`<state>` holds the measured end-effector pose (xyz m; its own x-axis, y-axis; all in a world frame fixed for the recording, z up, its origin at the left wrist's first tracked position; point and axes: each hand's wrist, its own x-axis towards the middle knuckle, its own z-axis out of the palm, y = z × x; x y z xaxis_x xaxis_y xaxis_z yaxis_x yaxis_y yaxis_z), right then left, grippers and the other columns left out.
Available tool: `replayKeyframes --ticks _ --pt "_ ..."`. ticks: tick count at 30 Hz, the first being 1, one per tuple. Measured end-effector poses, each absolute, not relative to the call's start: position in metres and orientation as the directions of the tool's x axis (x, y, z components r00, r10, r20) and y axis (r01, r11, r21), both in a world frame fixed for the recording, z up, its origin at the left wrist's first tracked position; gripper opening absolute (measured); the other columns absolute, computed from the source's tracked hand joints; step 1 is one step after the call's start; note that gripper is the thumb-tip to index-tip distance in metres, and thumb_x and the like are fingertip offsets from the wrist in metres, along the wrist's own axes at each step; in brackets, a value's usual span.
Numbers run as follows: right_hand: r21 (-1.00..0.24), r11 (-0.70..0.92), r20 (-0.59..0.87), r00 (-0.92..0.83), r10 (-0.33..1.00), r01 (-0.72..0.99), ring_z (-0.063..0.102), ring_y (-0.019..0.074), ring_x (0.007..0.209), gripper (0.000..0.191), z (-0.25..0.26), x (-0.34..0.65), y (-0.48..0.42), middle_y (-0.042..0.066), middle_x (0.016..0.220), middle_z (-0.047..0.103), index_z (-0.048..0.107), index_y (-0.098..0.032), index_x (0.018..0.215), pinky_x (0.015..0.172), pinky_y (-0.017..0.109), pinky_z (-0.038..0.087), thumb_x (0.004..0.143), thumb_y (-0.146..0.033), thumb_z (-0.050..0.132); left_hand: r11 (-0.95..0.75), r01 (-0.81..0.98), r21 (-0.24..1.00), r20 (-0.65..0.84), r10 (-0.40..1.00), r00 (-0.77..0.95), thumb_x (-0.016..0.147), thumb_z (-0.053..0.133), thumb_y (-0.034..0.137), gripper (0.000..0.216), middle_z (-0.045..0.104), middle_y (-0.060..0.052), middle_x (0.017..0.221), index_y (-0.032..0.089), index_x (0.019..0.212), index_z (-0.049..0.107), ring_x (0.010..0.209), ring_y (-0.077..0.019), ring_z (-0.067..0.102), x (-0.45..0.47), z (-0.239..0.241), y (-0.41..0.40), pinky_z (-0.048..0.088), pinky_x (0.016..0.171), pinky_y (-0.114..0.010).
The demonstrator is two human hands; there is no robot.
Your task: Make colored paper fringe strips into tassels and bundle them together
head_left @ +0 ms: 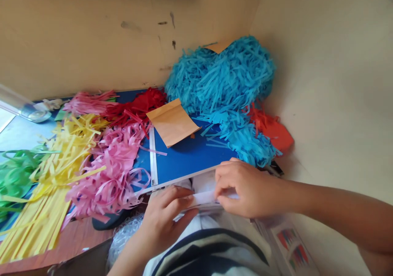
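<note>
Over my lap, both hands grip a narrow piece of white paper (203, 198), which looks folded or rolled; I cannot tell which. My left hand (168, 212) is closed on its left end, thumb below and fingers on top. At the other end my right hand (245, 188) pinches the paper between thumb and bent fingers. Just beyond the hands is the front edge of a blue table (190, 157). A brown paper sheet (173, 122) with a folded flap lies on it.
Fringed blue paper (233, 75) is heaped at the back right, near an orange fringed piece (278, 133). Pink (113, 173), red (139, 106), yellow (58, 186) and green fringes (18, 173) spread leftward. A clear plastic bag (296, 245) lies at lower right. Walls close off the back and right.
</note>
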<state>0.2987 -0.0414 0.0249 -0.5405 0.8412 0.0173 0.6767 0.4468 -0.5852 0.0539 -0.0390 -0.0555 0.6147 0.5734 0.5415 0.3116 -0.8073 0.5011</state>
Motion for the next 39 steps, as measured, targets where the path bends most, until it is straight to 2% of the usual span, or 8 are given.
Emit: replayKeyframes --ticks 7,10,15,20,26,33,36,39 --pt "-0.601 0.267 0.041 -0.305 0.951 0.753 0.058 0.0128 0.065 0.018 0.013 0.284 -0.063 -0.004 0.062 0.063 0.067 -0.019 0.059 0.069 0.029 0.032 0.071 -0.019 0.08 -0.819 0.314 0.481 0.559 0.562 0.61 0.086 0.067 0.014 0.021 0.069 -0.005 0.096 0.02 0.103 0.057 0.084 -0.0146 0.067 0.058 -0.051 -0.048 0.054 0.072 -0.026" --pt "-0.595 0.421 0.276 -0.318 0.907 0.684 0.055 0.012 0.065 0.018 0.002 0.284 -0.071 -0.003 0.063 0.06 0.065 -0.017 0.061 0.069 0.029 0.034 0.078 -0.016 0.072 -0.817 0.325 0.476 0.563 0.567 0.602 0.087 0.067 0.014 0.02 0.069 -0.005 0.095 0.02 0.103 0.057 0.084 -0.0147 0.067 0.057 -0.051 -0.05 0.054 0.071 -0.026" --pt "-0.355 0.707 0.578 -0.451 0.68 0.612 0.049 0.0142 0.066 0.021 -0.006 0.29 -0.08 0.001 0.069 0.061 0.066 -0.017 0.071 0.069 0.032 0.033 0.091 -0.021 0.061 -0.82 0.331 0.467 0.581 0.567 0.584 0.088 0.067 0.019 0.016 0.071 -0.005 0.095 0.02 0.1 0.057 0.082 -0.0145 0.068 0.057 -0.052 -0.052 0.055 0.071 -0.026" --pt "-0.461 0.505 0.408 -0.331 0.851 0.73 0.05 0.0144 0.068 0.033 0.003 0.291 -0.081 0.001 0.065 0.058 0.059 -0.017 0.061 0.069 0.033 0.03 0.093 -0.021 0.053 -0.819 0.347 0.457 0.577 0.57 0.585 0.089 0.065 0.02 0.015 0.071 -0.004 0.095 0.021 0.102 0.058 0.08 -0.0143 0.069 0.059 -0.05 -0.052 0.055 0.069 -0.026" --pt "-0.597 0.249 0.103 -0.234 0.967 0.763 0.06 0.0158 0.073 0.022 0.015 0.286 -0.076 -0.001 0.066 0.066 0.068 -0.02 0.06 0.073 0.031 0.034 0.08 -0.028 0.075 -0.825 0.351 0.444 0.589 0.564 0.579 0.088 0.065 0.018 0.013 0.071 -0.004 0.093 0.02 0.099 0.058 0.08 -0.0144 0.068 0.061 -0.048 -0.052 0.055 0.068 -0.025" --pt "-0.708 -0.036 -0.158 -0.109 0.981 0.705 0.056 0.0115 0.056 0.012 0.012 0.282 -0.07 -0.001 0.062 0.064 0.073 -0.018 0.062 0.054 0.025 0.036 0.072 -0.023 0.077 -0.831 0.349 0.434 0.567 0.553 0.61 0.088 0.065 0.015 0.018 0.069 -0.006 0.095 0.019 0.103 0.058 0.083 -0.0156 0.067 0.06 -0.049 -0.052 0.054 0.069 -0.026" --pt "-0.728 0.172 0.085 -0.162 0.983 0.663 0.056 0.0122 0.06 0.013 0.002 0.282 -0.076 -0.001 0.062 0.061 0.07 -0.018 0.061 0.057 0.025 0.038 0.074 -0.018 0.072 -0.825 0.354 0.441 0.578 0.563 0.591 0.087 0.065 0.014 0.019 0.07 -0.005 0.094 0.02 0.103 0.058 0.082 -0.0155 0.068 0.059 -0.049 -0.053 0.054 0.068 -0.026" --pt "-0.534 0.527 0.478 -0.278 0.833 0.661 0.053 0.0139 0.064 0.02 -0.008 0.284 -0.083 0.0 0.063 0.058 0.065 -0.018 0.064 0.066 0.031 0.038 0.084 -0.019 0.064 -0.826 0.345 0.446 0.593 0.562 0.576 0.087 0.067 0.016 0.018 0.07 -0.005 0.094 0.02 0.101 0.058 0.082 -0.015 0.068 0.06 -0.049 -0.053 0.055 0.069 -0.025"
